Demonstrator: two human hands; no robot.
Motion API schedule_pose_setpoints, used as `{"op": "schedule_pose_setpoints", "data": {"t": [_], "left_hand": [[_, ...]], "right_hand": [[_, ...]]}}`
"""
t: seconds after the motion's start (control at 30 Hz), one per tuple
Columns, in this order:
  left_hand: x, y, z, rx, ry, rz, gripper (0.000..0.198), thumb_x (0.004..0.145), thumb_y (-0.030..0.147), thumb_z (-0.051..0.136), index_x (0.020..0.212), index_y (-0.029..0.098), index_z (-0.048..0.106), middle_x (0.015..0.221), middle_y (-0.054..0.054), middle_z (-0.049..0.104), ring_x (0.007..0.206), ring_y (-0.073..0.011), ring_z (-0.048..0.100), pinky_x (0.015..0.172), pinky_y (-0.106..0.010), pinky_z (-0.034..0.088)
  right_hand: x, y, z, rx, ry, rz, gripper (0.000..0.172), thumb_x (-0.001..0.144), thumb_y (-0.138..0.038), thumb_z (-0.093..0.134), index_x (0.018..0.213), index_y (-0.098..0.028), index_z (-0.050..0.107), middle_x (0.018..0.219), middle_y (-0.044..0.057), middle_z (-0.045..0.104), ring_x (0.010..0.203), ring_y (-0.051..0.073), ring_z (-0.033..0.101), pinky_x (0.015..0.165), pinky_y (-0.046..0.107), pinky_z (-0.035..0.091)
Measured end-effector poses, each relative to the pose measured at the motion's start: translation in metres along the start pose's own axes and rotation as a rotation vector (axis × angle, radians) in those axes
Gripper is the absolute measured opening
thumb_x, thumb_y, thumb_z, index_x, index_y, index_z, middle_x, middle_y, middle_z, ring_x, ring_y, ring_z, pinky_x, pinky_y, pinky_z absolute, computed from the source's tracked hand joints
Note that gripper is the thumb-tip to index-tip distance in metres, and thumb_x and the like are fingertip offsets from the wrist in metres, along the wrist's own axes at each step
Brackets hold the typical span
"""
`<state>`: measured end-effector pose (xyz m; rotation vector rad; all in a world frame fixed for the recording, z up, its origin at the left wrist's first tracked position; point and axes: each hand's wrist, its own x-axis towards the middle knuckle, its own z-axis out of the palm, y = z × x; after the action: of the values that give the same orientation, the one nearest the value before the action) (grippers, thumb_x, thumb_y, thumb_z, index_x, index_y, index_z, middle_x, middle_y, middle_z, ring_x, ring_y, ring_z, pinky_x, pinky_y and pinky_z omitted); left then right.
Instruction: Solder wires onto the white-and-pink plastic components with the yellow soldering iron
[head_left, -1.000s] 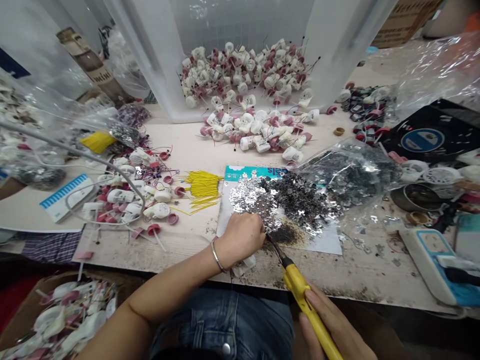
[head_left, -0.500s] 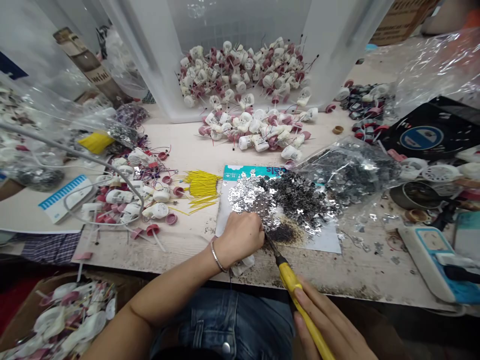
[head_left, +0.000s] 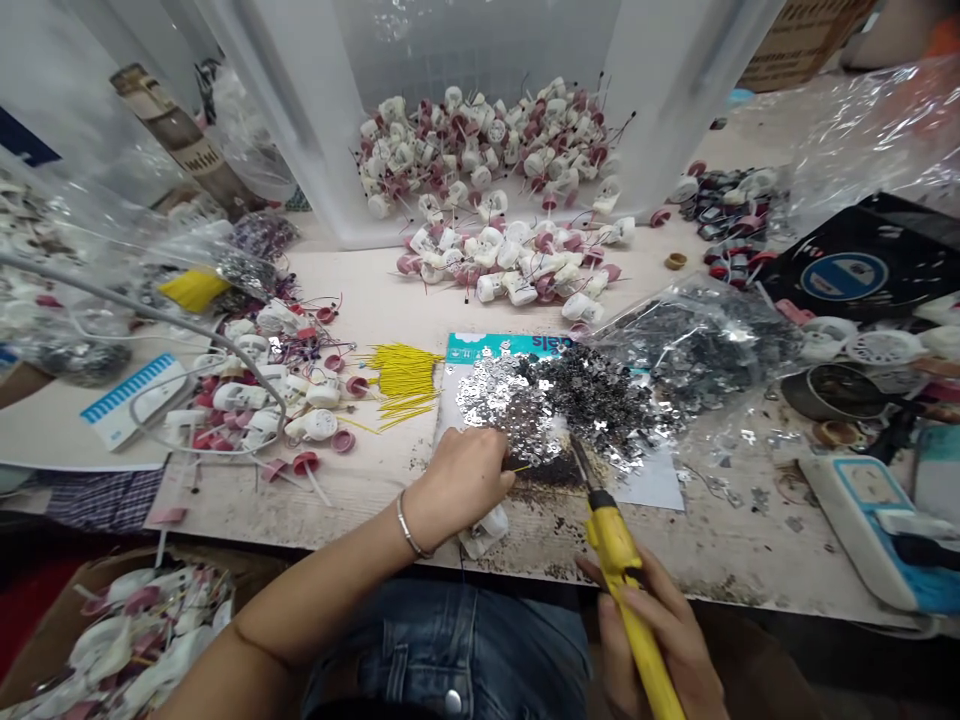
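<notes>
My right hand (head_left: 660, 640) is wrapped round the yellow handle of a soldering iron (head_left: 619, 560). The iron's dark tip points at the edge of a heap of small metal pieces (head_left: 592, 390). My left hand (head_left: 469, 475) is closed, knuckles up, left of the tip and apart from it. A thin yellow wire (head_left: 520, 468) sticks out of its fingers to the right. Under the wrist shows a white plastic part (head_left: 486, 532); whether the hand grips it too is hidden. Dark crumbs (head_left: 555, 470) lie on the white card (head_left: 660, 488) between the hands.
Cut yellow wires (head_left: 405, 380) lie left of the card. White and pink parts fill a clear bin (head_left: 675, 150) and spill before it. More parts lie left, behind a grey cable (head_left: 150, 300). A plastic bag (head_left: 712, 340) and a power strip (head_left: 862, 530) are at right.
The soldering iron's tip has moved right, away from my left hand, and my right hand has shifted with it. My left hand has drawn slightly left, and the yellow wire now shows at its fingers.
</notes>
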<state>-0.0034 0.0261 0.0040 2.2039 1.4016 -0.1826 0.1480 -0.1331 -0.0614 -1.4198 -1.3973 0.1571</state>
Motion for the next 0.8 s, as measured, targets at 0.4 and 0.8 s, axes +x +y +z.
{"op": "schedule_pose_setpoints", "data": {"t": [0.4, 0.8], "left_hand": [[-0.028, -0.01, 0.007, -0.586, 0.473, 0.285, 0.016, 0.091, 0.024, 0.058, 0.086, 0.017, 0.072, 0.085, -0.003, 0.075, 0.078, -0.0133, 0.068, 0.074, -0.024, 0.052], [-0.08, -0.057, 0.008, 0.104, 0.304, 0.678, 0.02, 0.094, 0.009, 0.047, 0.107, 0.013, 0.062, 0.069, -0.002, 0.064, 0.066, -0.015, 0.057, 0.072, -0.03, 0.05]], "right_hand": [[0.039, -0.016, 0.054, 0.221, 0.053, 0.017, 0.028, 0.072, 0.001, 0.07, 0.07, -0.018, 0.05, 0.119, 0.004, 0.054, 0.109, 0.015, 0.063, 0.078, 0.024, 0.062], [0.036, -0.008, 0.075, -0.007, -0.001, -0.052, 0.019, 0.076, -0.009, 0.071, 0.075, -0.018, 0.055, 0.116, 0.006, 0.053, 0.105, 0.014, 0.062, 0.079, 0.024, 0.059]]}}
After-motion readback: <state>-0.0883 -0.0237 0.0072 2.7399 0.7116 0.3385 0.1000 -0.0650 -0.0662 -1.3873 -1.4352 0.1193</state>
